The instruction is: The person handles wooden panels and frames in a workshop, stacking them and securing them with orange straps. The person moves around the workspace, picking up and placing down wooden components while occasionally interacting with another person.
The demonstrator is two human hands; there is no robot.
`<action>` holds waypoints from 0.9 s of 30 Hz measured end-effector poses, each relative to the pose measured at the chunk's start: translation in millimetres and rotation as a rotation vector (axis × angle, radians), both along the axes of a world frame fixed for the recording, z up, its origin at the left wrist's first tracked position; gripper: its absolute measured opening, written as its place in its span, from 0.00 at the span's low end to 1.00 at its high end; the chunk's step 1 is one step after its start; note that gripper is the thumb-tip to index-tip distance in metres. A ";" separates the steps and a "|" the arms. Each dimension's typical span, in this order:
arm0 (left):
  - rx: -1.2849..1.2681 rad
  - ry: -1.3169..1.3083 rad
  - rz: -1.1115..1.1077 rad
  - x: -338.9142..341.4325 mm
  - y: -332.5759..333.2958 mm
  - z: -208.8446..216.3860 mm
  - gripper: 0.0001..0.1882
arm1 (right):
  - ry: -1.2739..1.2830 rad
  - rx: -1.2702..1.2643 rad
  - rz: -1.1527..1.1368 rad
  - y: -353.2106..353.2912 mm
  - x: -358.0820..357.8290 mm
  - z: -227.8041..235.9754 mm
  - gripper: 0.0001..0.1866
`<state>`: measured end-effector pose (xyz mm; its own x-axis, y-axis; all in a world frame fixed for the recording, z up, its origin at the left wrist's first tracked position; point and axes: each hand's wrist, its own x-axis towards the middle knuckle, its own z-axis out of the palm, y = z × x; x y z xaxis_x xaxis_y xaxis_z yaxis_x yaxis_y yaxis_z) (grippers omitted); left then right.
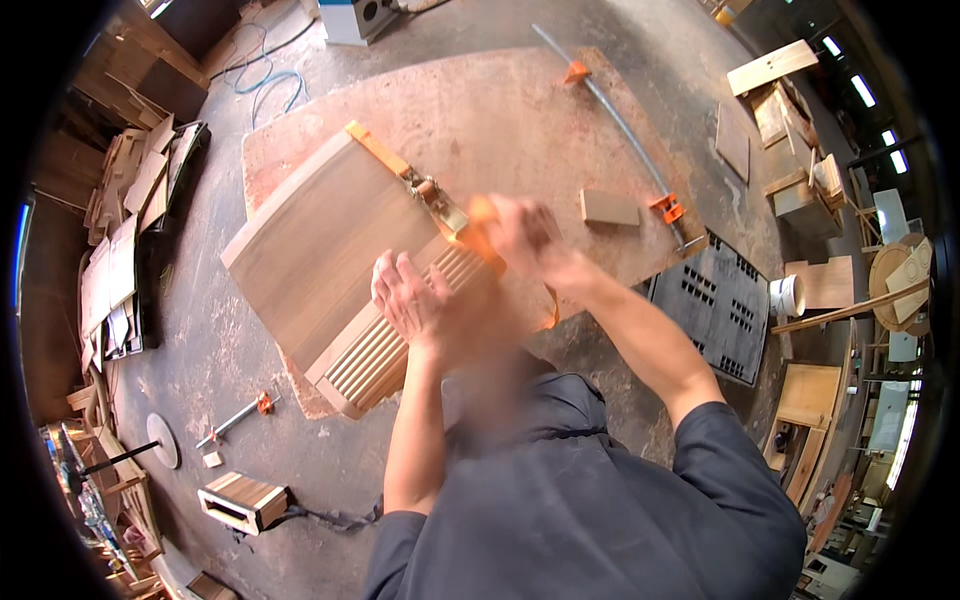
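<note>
A wooden cabinet-like piece [310,240] with a smooth panel and a row of slats [370,365] lies on the worktable [470,100]. An orange ratchet strap [378,150] runs across its far right edge, with a metal ratchet buckle [432,200] on it. My left hand [408,298] rests on the wood beside the slats, its fingers spread. Just past the buckle, my right hand [525,238] is closed on the orange strap, blurred by motion. A loose end of the strap hangs below that hand.
On the table's right lie a long bar clamp [625,120] with orange jaws and a small wood block [610,208]. A dark slotted panel [712,308] and a white bucket [787,296] stand beyond. Another clamp [235,420] and a small wooden box [240,502] are on the floor.
</note>
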<state>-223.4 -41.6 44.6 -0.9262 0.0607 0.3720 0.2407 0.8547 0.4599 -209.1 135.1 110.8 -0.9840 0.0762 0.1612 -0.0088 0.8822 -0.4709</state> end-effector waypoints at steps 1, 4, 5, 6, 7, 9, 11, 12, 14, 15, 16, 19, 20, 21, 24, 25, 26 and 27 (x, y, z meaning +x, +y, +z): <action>-0.014 -0.017 -0.021 0.5 -0.7 1.2 0.22 | 0.102 -0.029 0.027 -3.0 -12.0 5.5 0.05; -0.082 -0.014 0.009 3.0 -1.9 3.1 0.30 | 0.187 -0.040 0.080 2.7 33.4 -16.0 0.06; -0.098 -0.072 0.018 4.6 -1.8 4.2 0.31 | 0.046 -0.319 -0.033 16.7 81.8 -28.1 0.05; -0.111 -0.093 0.016 7.4 -2.2 5.1 0.32 | -0.017 -0.082 -0.118 25.6 134.7 -41.0 0.05; -0.113 -0.036 0.029 6.6 0.2 4.8 0.34 | -0.214 0.147 -0.197 33.9 181.0 -57.4 0.06; -0.119 -0.140 0.019 9.6 1.2 4.9 0.36 | -0.366 0.263 -0.376 51.6 235.5 -103.1 0.12; -0.081 -0.105 0.012 8.6 2.6 3.3 0.36 | -0.167 0.176 -0.373 75.8 244.0 -121.9 0.12; -0.085 -0.127 0.010 8.5 1.7 3.8 0.35 | -0.282 0.178 -0.373 84.4 237.7 -124.0 0.12; -0.094 -0.133 0.018 5.5 1.7 1.9 0.35 | -0.493 0.213 -0.384 101.2 207.1 -106.6 0.13; -0.098 -0.090 0.022 4.6 1.4 -0.1 0.35 | -0.570 0.236 -0.372 104.7 190.6 -95.9 0.14; -0.097 -0.113 0.012 3.9 0.9 0.2 0.34 | -0.642 0.305 -0.324 104.6 171.5 -85.2 0.20; -0.117 -0.097 -0.009 4.2 -1.2 -0.7 0.34 | -0.353 -0.219 -0.280 92.3 81.3 -64.9 0.35; -0.114 -0.100 -0.012 5.2 -1.4 -1.0 0.34 | -0.264 -0.391 -0.245 83.1 48.7 -63.4 0.38; -0.112 -0.089 -0.022 5.4 -2.1 -0.8 0.34 | -0.248 -0.443 -0.268 69.0 13.1 -66.7 0.39; -0.134 -0.068 -0.032 7.0 -2.6 0.6 0.34 | -0.193 -0.520 -0.268 30.5 -79.0 -74.0 0.39; -0.135 -0.093 -0.040 7.5 -3.0 1.6 0.33 | -0.322 -0.598 -0.180 25.5 -99.7 -73.2 0.37; -0.162 -0.107 -0.034 7.9 -3.0 3.0 0.33 | -0.453 -0.668 -0.085 23.6 -118.3 -72.1 0.35; -0.187 -0.120 -0.030 8.3 -3.0 4.4 0.33 | -0.547 -0.757 0.053 22.4 -133.2 -72.4 0.33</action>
